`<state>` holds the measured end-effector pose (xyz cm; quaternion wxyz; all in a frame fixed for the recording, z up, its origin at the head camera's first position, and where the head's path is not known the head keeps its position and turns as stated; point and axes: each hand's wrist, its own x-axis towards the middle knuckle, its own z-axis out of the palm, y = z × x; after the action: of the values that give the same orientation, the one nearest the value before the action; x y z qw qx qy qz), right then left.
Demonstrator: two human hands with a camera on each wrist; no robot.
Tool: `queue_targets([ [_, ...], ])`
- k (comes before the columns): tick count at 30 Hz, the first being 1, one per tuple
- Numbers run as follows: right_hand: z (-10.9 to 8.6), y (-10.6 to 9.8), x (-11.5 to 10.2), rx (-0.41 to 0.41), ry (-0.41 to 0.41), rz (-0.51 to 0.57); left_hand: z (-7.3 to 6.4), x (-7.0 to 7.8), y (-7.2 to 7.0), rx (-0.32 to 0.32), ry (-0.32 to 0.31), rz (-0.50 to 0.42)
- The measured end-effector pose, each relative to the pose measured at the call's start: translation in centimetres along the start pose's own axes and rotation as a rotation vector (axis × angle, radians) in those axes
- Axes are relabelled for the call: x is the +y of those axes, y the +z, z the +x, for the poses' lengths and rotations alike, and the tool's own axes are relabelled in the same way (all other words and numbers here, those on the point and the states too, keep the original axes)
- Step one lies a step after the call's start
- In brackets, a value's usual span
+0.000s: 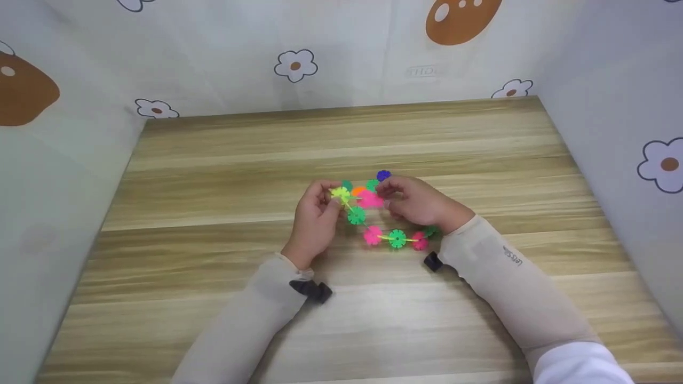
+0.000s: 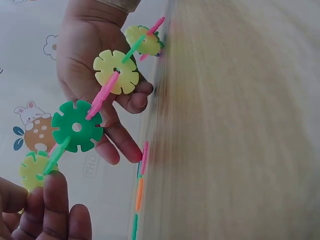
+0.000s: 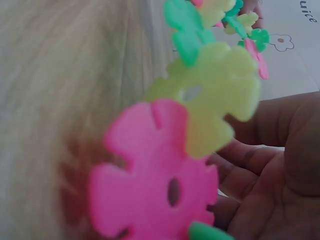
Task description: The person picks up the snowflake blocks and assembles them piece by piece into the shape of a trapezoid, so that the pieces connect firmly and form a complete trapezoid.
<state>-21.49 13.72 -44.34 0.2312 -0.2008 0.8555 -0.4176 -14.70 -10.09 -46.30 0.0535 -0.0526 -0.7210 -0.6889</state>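
Note:
A chain of toothed plastic snowflake discs in pink, green and yellow hangs in a curve between the two hands. At one end, my left hand (image 1: 316,221) pinches a yellow snowflake disc (image 2: 36,172) between thumb and fingers. A green disc (image 1: 356,215) joins on below it, and pink and green discs run on toward the right wrist. Beyond the chain is my right hand (image 1: 421,200), its fingers loosely extended, fingertips close to pink discs (image 1: 368,199). In the right wrist view a pink disc (image 3: 145,170) and a yellow disc (image 3: 220,90) partly cover that hand.
Loose discs lie on the wood-grain table (image 1: 213,181) beyond the hands: a blue disc (image 1: 383,175), an orange disc (image 1: 359,191) and green discs. Patterned walls (image 1: 347,58) stand at the back and both sides. Both sleeves carry black wrist mounts (image 1: 311,290).

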Motion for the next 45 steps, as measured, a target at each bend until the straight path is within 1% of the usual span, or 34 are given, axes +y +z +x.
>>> queue_targets([
  [3,-0.07,0.01,-0.06,0.009,0.009,-0.108,-0.01,-0.07,-0.04,-0.004,-0.005,-0.019],
  [5,-0.10,-0.01,-0.18,0.020,0.015,-0.149,-0.03,-0.14,-0.06,-0.006,-0.006,-0.027],
  [12,-0.21,0.21,-0.24,-0.021,0.057,-0.274,-0.09,-0.06,0.02,-0.009,-0.015,-0.014],
  [16,-0.37,0.36,-0.30,-0.026,0.077,-0.319,-0.06,-0.01,0.05,-0.005,-0.010,-0.006],
  [19,-0.43,0.39,-0.30,-0.019,0.085,-0.306,0.00,-0.06,0.06,-0.005,-0.006,-0.004],
  [21,-0.40,0.37,-0.34,-0.002,0.079,-0.266,0.02,-0.06,0.05,-0.003,-0.004,-0.007],
  [23,-0.35,0.30,-0.38,0.026,0.057,-0.203,0.06,-0.10,0.05,0.002,-0.003,-0.013],
  [25,-0.23,0.24,-0.33,0.057,0.022,-0.127,0.06,-0.09,0.03,0.009,-0.005,-0.020],
  [29,-0.01,0.16,-0.17,0.124,-0.077,0.043,0.07,-0.13,-0.02,0.017,-0.012,-0.027],
  [32,0.04,0.19,-0.15,0.149,-0.138,0.167,0.10,-0.16,-0.06,0.022,-0.016,-0.029],
  [35,0.00,0.23,-0.19,0.137,-0.161,0.257,0.12,-0.14,-0.11,0.026,-0.020,-0.026],
  [37,-0.03,0.24,-0.23,0.117,-0.156,0.296,0.08,-0.11,-0.12,0.026,-0.024,-0.021],
  [42,-0.02,0.23,-0.38,0.073,-0.148,0.345,0.11,-0.13,-0.11,0.019,-0.036,-0.021],
  [45,-0.01,0.27,-0.36,0.063,-0.144,0.357,0.12,-0.11,-0.09,0.014,-0.037,-0.022],
])
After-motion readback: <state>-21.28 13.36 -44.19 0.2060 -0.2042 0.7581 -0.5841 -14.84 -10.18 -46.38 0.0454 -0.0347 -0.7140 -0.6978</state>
